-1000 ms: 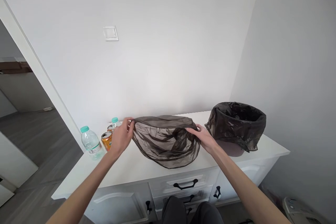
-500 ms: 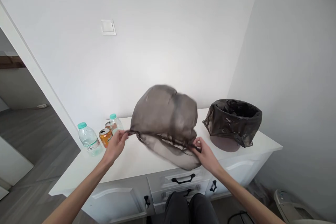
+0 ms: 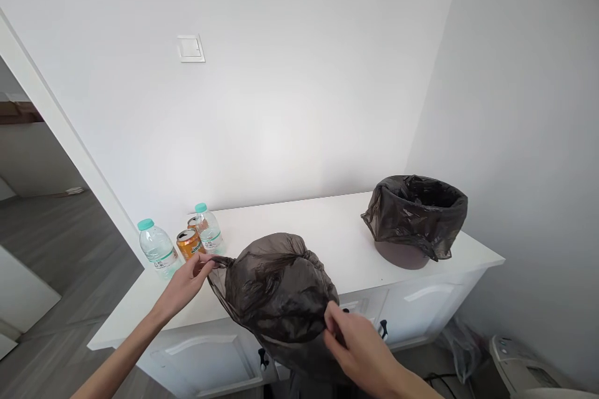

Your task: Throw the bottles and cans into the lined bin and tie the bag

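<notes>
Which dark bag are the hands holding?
The middle bag, held by the left hand and right hand; the other bag covers the bin.

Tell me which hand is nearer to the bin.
Right: the right hand is in front and left of the bin; the left hand is much farther left.

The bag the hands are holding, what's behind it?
Behind the bag is a white cabinet; its countertop and doors show around the bag. The part of its front the bag covers is hidden.

The plastic bag (image 3: 281, 287) is brownish black, the cabinet top (image 3: 344, 230) white.
</notes>
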{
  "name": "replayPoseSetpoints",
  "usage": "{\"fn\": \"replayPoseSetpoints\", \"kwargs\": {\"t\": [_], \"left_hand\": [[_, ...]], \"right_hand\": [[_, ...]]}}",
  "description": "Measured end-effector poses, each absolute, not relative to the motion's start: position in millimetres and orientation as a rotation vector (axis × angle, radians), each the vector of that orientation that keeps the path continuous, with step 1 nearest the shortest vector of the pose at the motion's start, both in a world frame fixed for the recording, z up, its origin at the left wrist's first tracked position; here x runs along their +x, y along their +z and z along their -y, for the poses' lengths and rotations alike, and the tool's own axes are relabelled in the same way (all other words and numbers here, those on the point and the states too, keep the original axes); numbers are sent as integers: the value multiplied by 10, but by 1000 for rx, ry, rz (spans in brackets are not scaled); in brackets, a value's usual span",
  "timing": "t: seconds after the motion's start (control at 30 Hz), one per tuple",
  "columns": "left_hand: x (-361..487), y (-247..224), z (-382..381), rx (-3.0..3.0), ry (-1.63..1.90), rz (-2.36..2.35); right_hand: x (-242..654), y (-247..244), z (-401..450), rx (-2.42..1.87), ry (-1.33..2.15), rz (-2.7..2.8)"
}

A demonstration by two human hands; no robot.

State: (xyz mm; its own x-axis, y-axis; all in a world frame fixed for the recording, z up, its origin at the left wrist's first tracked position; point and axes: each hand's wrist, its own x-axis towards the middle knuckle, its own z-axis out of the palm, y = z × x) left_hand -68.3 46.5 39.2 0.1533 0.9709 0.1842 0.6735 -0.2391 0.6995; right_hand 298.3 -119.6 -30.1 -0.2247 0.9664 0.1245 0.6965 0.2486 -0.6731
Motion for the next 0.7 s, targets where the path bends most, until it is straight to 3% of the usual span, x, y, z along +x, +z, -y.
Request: {"fn": "replayPoseSetpoints", "kwargs": {"t": [0.13, 0.3, 0.5, 0.7], "left_hand": [[-724, 416, -377, 2101, 792, -1595], [-692, 383, -372, 2086, 817, -1572], [-677, 455, -305, 2132, 824, -1576], [-1021, 801, -178, 2308, 987, -1725]], "right_hand": [[3020, -74, 1094, -1308, 1100, 1973], [2996, -23, 233, -1430, 580, 1779], [2819, -152, -523, -1346, 758, 2022], [3450, -151, -694, -1171, 1076, 1181]]}}
